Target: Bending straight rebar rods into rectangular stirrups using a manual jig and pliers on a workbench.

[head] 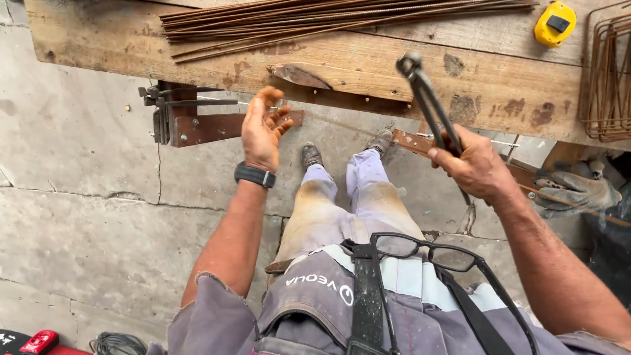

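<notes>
My right hand [476, 167] grips the handles of a pair of dark steel pincers [424, 95], whose jaws point up over the edge of the wooden workbench [368, 66]. My left hand [263, 128] is raised palm up below the bench edge, fingers spread and holding nothing, with a black watch on the wrist. A bundle of rusty steel rods [315, 20] lies along the bench top. A yellow tape measure [555, 23] sits at the far right of the bench.
Bent rebar stirrups [608, 79] stand at the right. A rusty metal bracket with rod pieces [177, 118] hangs under the bench at left. Work gloves [578, 194] lie at the right. Glasses [427, 253] hang on my chest. Concrete floor lies below, with a wire coil [118, 343].
</notes>
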